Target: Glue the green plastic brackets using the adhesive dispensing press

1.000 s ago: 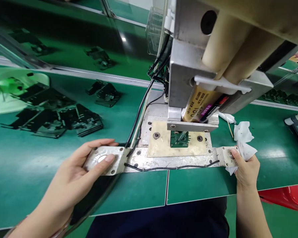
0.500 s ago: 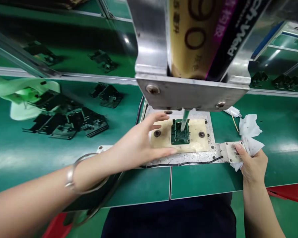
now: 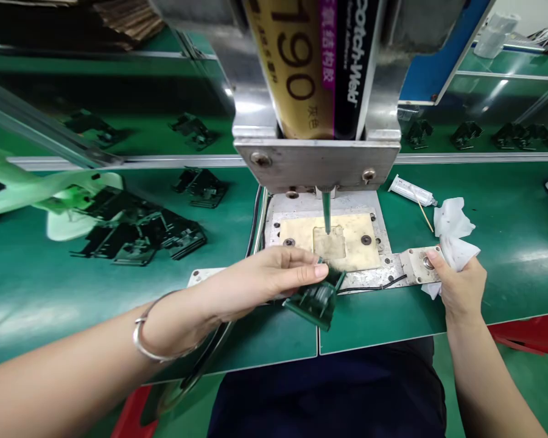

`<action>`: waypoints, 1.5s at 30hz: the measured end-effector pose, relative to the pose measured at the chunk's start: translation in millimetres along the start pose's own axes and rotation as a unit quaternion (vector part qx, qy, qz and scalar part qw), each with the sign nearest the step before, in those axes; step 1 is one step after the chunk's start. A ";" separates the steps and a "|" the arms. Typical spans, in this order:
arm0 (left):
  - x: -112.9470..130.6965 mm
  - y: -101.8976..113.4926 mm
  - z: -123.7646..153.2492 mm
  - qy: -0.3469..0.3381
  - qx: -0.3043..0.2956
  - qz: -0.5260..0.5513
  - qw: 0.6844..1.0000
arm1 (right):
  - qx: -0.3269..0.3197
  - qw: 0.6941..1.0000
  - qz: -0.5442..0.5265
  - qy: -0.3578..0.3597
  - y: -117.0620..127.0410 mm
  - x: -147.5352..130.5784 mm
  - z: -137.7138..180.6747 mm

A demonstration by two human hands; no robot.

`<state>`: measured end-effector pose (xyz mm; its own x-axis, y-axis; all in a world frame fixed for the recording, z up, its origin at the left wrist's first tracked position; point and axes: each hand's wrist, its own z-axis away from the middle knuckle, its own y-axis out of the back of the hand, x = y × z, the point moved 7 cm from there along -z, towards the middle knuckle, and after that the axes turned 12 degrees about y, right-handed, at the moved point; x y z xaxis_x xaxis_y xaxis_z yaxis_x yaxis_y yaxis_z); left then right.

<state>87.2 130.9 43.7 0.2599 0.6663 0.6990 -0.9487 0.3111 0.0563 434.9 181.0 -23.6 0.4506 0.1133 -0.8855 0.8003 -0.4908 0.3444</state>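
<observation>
In the head view, my left hand [image 3: 260,280] pinches a small green circuit board [image 3: 314,302] between thumb and fingers. The board is tilted, just in front of a cream fixture block [image 3: 296,228] whose square recess shows bare. Over that recess points the thin dispensing nozzle [image 3: 326,213] of an adhesive cartridge [image 3: 301,79] in a metal holder. My right hand [image 3: 463,286] is closed at the end of a metal plate with a round button [image 3: 428,263], the thumb resting beside the button. White tissue [image 3: 459,250] is bunched in this hand; its lower fingers are hidden.
Several dark board assemblies [image 3: 141,237] lie at left beside a green fan [image 3: 64,201]. More boards [image 3: 466,134] stand along the back shelf. At right are an adhesive tube [image 3: 411,190] and a wooden stick [image 3: 424,216]. A cable [image 3: 256,219] runs beside the fixture.
My left hand has closed on the circuit board and lifted it out of the fixture recess toward me. My right hand stays at the button plate. The view has shifted slightly.
</observation>
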 end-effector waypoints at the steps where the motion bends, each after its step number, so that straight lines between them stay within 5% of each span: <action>1: -9.0 -6.1 3.3 0.036 -0.020 0.017 0.999 | 0.015 1.000 0.012 0.008 3.2 -2.6 -0.4; 4: -37.6 -19.1 14.1 0.110 -0.032 0.087 0.990 | 0.086 0.992 0.070 0.054 22.1 -15.4 7.7; 7: -53.2 -27.2 25.4 0.036 -0.020 0.131 0.990 | 0.108 0.976 0.138 0.133 39.2 -36.8 34.6; 10: -52.3 -28.6 45.4 -0.175 0.029 0.135 0.975 | -0.027 0.948 0.122 0.292 30.3 -75.5 74.6; 12: -50.0 -31.2 62.4 -0.302 0.075 0.099 0.945 | -0.131 0.897 0.074 0.415 20.3 -110.3 107.8; 15: -42.3 -42.0 82.1 -0.436 0.092 0.046 0.894 | -0.248 0.845 -0.004 0.473 9.5 -151.3 141.5; 18: -30.9 -51.0 91.8 -0.506 0.074 0.007 0.859 | -0.340 0.825 -0.062 0.447 -4.1 -174.7 156.9; 23: -22.9 -51.8 98.8 -0.549 0.083 -0.017 0.832 | -0.330 0.761 -0.056 0.556 -16.4 -198.1 175.1; 31: -28.7 -47.6 101.1 -0.543 0.125 0.006 0.830 | -0.344 0.764 -0.038 0.544 -16.4 -197.9 159.4; 37: -31.9 -42.8 96.5 -0.544 0.129 0.006 0.829 | -0.314 0.817 -0.014 0.483 -17.8 -178.9 136.5; 41: -33.9 -34.5 101.0 -0.570 0.284 -0.078 0.767 | -0.191 0.847 0.071 0.491 -1.2 -162.6 125.8; 45: -34.3 -37.0 101.4 -0.594 0.338 -0.101 0.723 | -0.238 0.850 0.053 0.467 -0.6 -168.1 135.8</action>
<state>95.2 27.8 89.9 0.4487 -0.5236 0.7243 -0.8884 -0.3493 0.2978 305.0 44.9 82.8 0.4695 0.8356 -0.2852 0.7057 -0.1611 0.6899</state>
